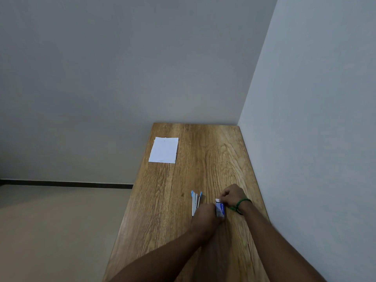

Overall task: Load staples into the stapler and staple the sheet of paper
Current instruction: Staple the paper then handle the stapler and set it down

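Plain room: wooden table point(203, 159) in bare-walled corner.

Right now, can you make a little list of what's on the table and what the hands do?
table: wooden, beside the wall
sheet of paper: white, far left, untouched
stapler: blue-white, open, on the table
staple box: small, blue, between both hands
left hand: holds box's near end
right hand: pinches box's far end

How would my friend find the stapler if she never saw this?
Find the wooden table in the wall corner. Near its close end, beside the left hand, lies the stapler. Unlike the small box beside it or the far white paper, it's fanned open with bright blue tips.
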